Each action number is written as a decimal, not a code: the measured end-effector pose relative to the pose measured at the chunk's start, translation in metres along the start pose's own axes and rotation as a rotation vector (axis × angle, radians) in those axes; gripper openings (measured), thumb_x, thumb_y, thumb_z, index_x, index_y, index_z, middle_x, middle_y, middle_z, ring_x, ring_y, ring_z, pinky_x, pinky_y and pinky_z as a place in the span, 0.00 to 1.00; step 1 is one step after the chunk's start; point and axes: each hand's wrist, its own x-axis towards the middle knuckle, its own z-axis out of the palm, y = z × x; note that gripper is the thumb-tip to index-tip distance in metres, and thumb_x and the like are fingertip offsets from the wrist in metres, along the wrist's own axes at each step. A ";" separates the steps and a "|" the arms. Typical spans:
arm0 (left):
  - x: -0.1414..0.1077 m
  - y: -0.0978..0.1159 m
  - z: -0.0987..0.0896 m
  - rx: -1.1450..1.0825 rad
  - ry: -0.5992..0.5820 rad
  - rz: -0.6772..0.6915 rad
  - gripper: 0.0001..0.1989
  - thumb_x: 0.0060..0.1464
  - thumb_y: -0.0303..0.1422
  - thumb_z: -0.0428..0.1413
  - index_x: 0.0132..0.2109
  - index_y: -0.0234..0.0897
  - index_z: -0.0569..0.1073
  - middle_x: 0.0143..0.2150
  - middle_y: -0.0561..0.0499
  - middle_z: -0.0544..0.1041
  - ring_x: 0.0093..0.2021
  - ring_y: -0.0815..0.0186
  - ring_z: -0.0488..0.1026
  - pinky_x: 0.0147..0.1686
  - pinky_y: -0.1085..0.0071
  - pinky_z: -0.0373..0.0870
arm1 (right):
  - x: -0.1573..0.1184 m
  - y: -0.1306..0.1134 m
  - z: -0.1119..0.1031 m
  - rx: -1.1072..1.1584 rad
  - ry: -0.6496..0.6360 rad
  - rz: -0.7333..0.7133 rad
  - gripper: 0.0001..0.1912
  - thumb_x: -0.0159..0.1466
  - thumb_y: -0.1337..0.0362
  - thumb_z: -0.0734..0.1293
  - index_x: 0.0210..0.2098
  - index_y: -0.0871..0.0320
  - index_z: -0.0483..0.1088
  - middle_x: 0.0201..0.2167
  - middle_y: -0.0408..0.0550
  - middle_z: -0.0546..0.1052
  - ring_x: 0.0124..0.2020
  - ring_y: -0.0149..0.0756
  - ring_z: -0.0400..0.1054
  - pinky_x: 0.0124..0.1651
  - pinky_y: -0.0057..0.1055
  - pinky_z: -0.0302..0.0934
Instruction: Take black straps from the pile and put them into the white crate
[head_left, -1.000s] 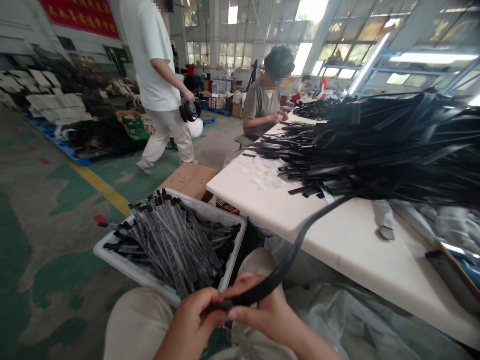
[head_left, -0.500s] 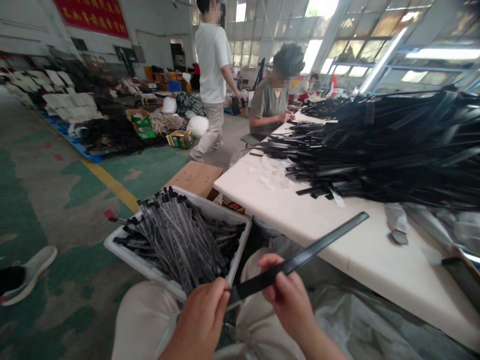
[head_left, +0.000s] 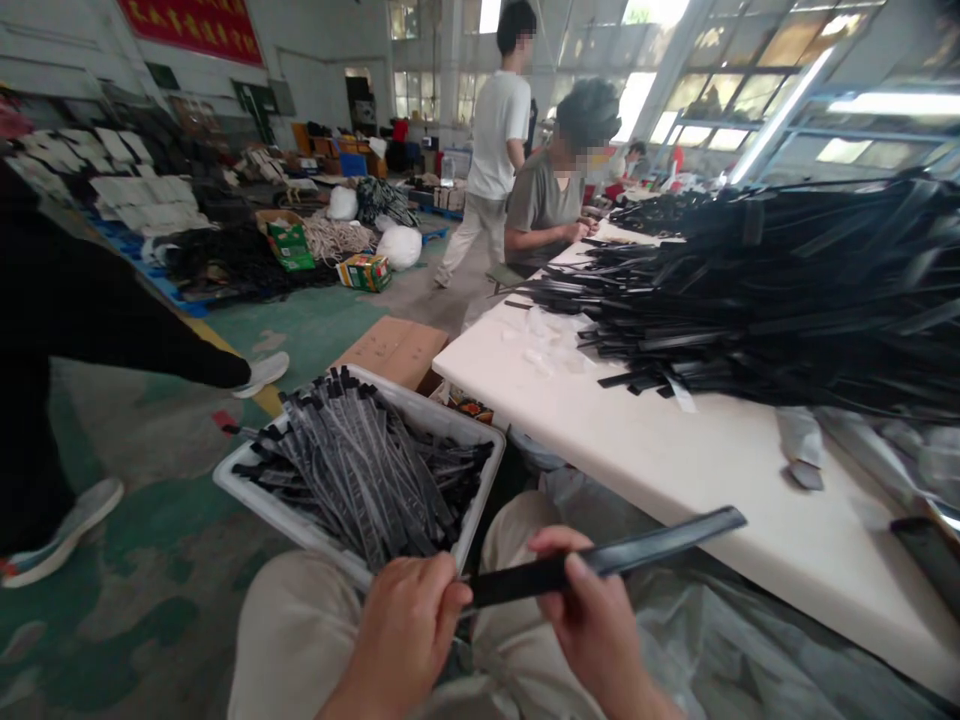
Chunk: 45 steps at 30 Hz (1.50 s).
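A flat black strap (head_left: 517,580) stretches between my two hands above my lap, its free end pointing right toward the table edge. My left hand (head_left: 409,625) is closed round the strap's left end, which is hidden in the fist. Farther along, my right hand (head_left: 589,610) pinches the strap between thumb and fingers. Just beyond my knees stands a white plastic bin (head_left: 491,470), heaped with strips (head_left: 367,460) that look grey and black, seemingly in clear wrapping.
The white table (head_left: 540,420) on the right carries a large pile of black straps (head_left: 750,290) and crumpled clear plastic (head_left: 551,335). Behind the bin sits a cardboard box (head_left: 390,350). A co-worker (head_left: 544,205) sits at the table; another person (head_left: 491,140) walks behind. Someone in black trousers (head_left: 112,300) passes at left.
The strap's free end has swung down, so it lies flatter. The person in the white shirt has moved right, and the one in black trousers has come farther into view.
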 end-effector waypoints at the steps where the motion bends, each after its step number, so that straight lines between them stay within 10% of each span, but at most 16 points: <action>1: -0.001 -0.005 -0.002 0.014 -0.005 -0.013 0.23 0.70 0.40 0.36 0.29 0.42 0.65 0.22 0.52 0.75 0.23 0.61 0.75 0.26 0.66 0.60 | 0.005 -0.005 -0.004 0.072 0.082 0.032 0.18 0.63 0.46 0.68 0.33 0.55 0.72 0.15 0.35 0.60 0.12 0.23 0.46 0.13 0.21 0.41; 4: 0.003 -0.008 -0.006 0.009 -0.023 -0.024 0.23 0.71 0.40 0.36 0.29 0.42 0.65 0.21 0.53 0.75 0.23 0.62 0.75 0.26 0.66 0.60 | 0.011 -0.013 -0.002 -0.002 0.196 0.057 0.19 0.64 0.48 0.68 0.28 0.56 0.68 0.13 0.34 0.57 0.12 0.21 0.46 0.13 0.18 0.40; 10: 0.015 0.012 -0.006 -0.022 0.030 0.085 0.25 0.71 0.41 0.33 0.29 0.42 0.65 0.21 0.54 0.75 0.23 0.62 0.75 0.25 0.66 0.62 | -0.006 0.001 0.018 -0.178 -0.198 0.020 0.19 0.66 0.47 0.67 0.34 0.58 0.71 0.19 0.37 0.65 0.14 0.22 0.56 0.16 0.19 0.50; 16: 0.017 -0.001 -0.011 0.031 0.007 0.058 0.26 0.71 0.41 0.33 0.28 0.42 0.64 0.20 0.55 0.74 0.21 0.64 0.75 0.24 0.67 0.63 | -0.003 -0.018 -0.001 -0.230 0.164 -0.120 0.15 0.69 0.53 0.65 0.31 0.57 0.69 0.14 0.36 0.63 0.12 0.24 0.55 0.15 0.19 0.48; 22: 0.028 0.023 -0.004 -0.032 0.055 0.174 0.28 0.70 0.43 0.31 0.29 0.42 0.66 0.21 0.54 0.74 0.22 0.61 0.75 0.24 0.64 0.63 | -0.009 -0.004 0.009 -0.443 -0.229 -0.154 0.15 0.73 0.57 0.60 0.32 0.57 0.69 0.17 0.39 0.68 0.17 0.26 0.62 0.22 0.22 0.56; 26: 0.029 0.018 -0.005 -0.086 -0.021 0.135 0.28 0.70 0.44 0.31 0.29 0.41 0.66 0.21 0.53 0.74 0.23 0.61 0.74 0.26 0.65 0.61 | -0.012 -0.013 0.005 -0.284 -0.218 -0.075 0.12 0.71 0.55 0.63 0.37 0.57 0.70 0.19 0.40 0.72 0.17 0.28 0.65 0.22 0.23 0.59; 31: 0.053 -0.007 -0.028 -0.316 -0.166 0.029 0.27 0.70 0.47 0.32 0.28 0.41 0.62 0.23 0.55 0.68 0.26 0.64 0.70 0.28 0.68 0.58 | 0.003 -0.065 0.014 -0.130 -0.015 -0.189 0.10 0.68 0.56 0.68 0.35 0.56 0.72 0.16 0.39 0.71 0.14 0.26 0.64 0.18 0.21 0.58; 38: 0.106 -0.014 -0.077 -0.526 -0.125 0.049 0.26 0.67 0.53 0.37 0.28 0.41 0.59 0.24 0.58 0.61 0.26 0.66 0.61 0.28 0.69 0.54 | 0.025 -0.109 0.044 -0.079 -0.161 -0.693 0.10 0.69 0.57 0.67 0.46 0.54 0.72 0.20 0.42 0.75 0.16 0.32 0.70 0.17 0.24 0.64; 45: 0.116 -0.004 -0.087 -0.621 -0.079 -0.010 0.23 0.67 0.47 0.40 0.27 0.41 0.60 0.24 0.58 0.60 0.26 0.66 0.59 0.27 0.69 0.54 | 0.051 -0.089 0.060 -0.256 -0.349 -0.496 0.07 0.66 0.61 0.70 0.41 0.56 0.70 0.20 0.40 0.74 0.18 0.29 0.71 0.20 0.21 0.65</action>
